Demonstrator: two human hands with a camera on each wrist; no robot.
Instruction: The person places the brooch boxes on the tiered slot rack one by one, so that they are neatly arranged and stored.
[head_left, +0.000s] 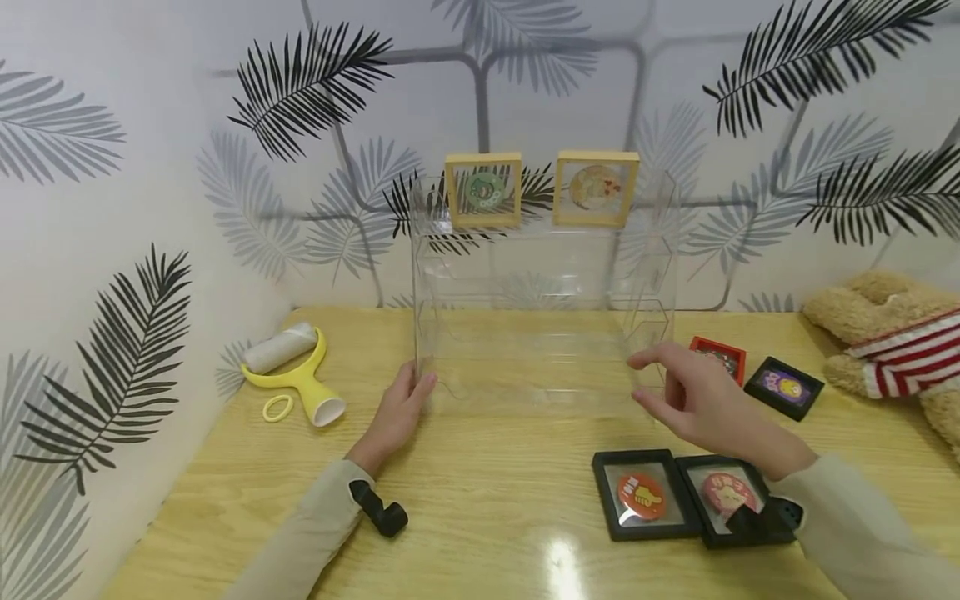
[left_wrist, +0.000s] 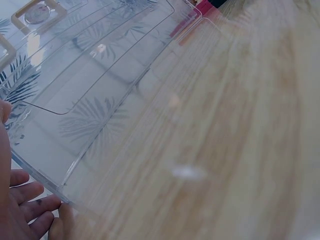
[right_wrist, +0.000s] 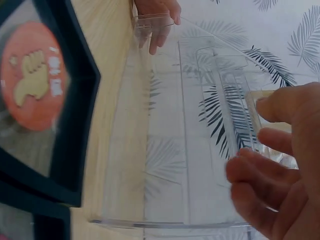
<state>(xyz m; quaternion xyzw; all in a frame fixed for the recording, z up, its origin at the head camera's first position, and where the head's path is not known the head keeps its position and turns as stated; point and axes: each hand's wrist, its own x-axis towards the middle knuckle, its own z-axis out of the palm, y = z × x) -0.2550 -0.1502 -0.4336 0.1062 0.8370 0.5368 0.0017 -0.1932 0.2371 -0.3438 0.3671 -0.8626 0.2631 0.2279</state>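
A clear stepped rack (head_left: 540, 350) stands upright on the table, with two yellow-framed badges, one green (head_left: 485, 190) and one tan (head_left: 596, 187), on its top tier. At the rack's lower left side, my left hand (head_left: 393, 421) grips the edge, thumb in front; the left wrist view has its fingers (left_wrist: 35, 207) round the corner. Beside the lower right side is my right hand (head_left: 701, 400), thumb and forefinger apart with nothing between them. The right wrist view shows that hand (right_wrist: 280, 175) with bent, loose fingers near the panel; contact with the rack cannot be told.
Black frames with an orange badge (head_left: 641, 497) and a pink badge (head_left: 727, 493) lie at front right. A red frame (head_left: 720, 358), a black frame (head_left: 783, 387) and a teddy bear (head_left: 885, 333) are further right. At left lie a yellow-handled roller (head_left: 300, 379) and a yellow ring (head_left: 277, 408).
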